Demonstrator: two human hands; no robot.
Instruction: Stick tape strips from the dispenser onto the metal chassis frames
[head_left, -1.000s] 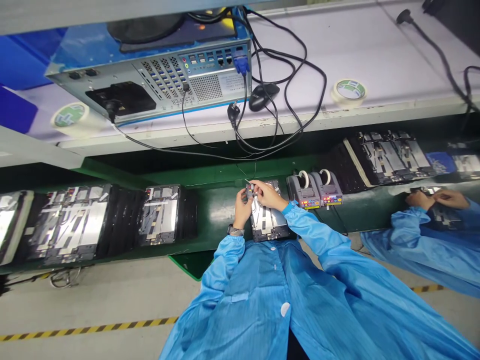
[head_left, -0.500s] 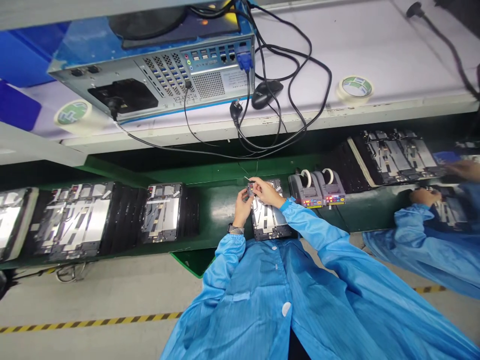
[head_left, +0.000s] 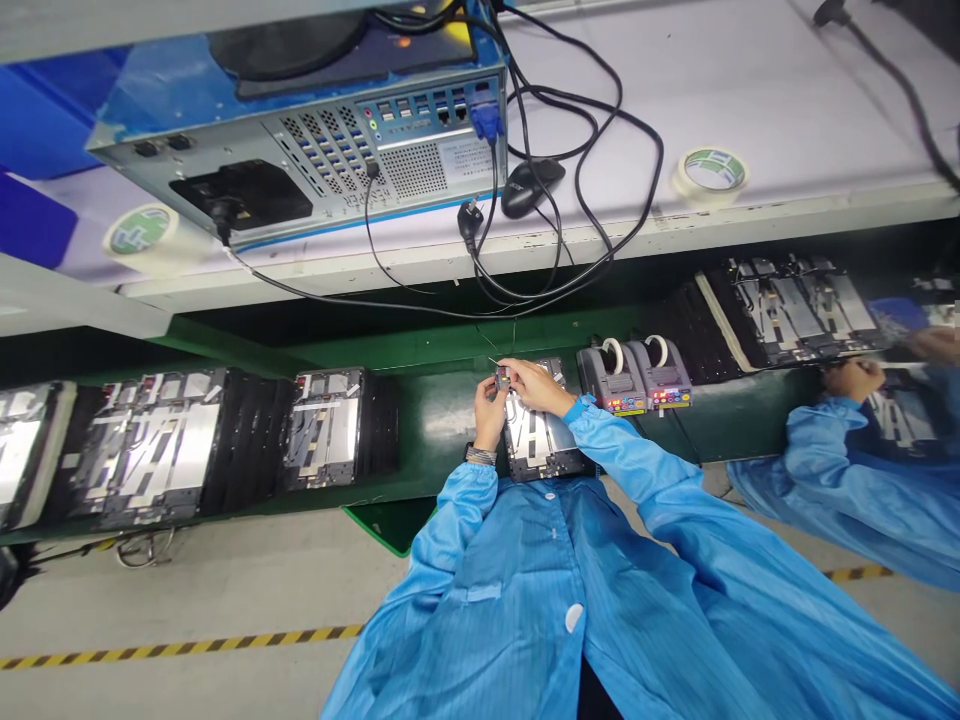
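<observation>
Grip of left hand [head_left: 490, 412] and right hand [head_left: 536, 386] stays bunched at the opened tablet-like device's [head_left: 538, 440] far-left corner on the green surface [head_left: 439, 425], can't tell if pinching anything, device barely shifted, so corner work apparently continues.

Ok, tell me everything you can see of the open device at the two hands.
The open device is flat and roughly rectangular, with its insides bare: a shiny, metal-looking silver plate crossed by dark and pale strips, and black parts along the near end. It lies on the green bench, near end beside the blue coat. The left hand is at its far left corner; the right hand covers some of the far end. Exactly what the fingertips grip is too small to tell.
</observation>
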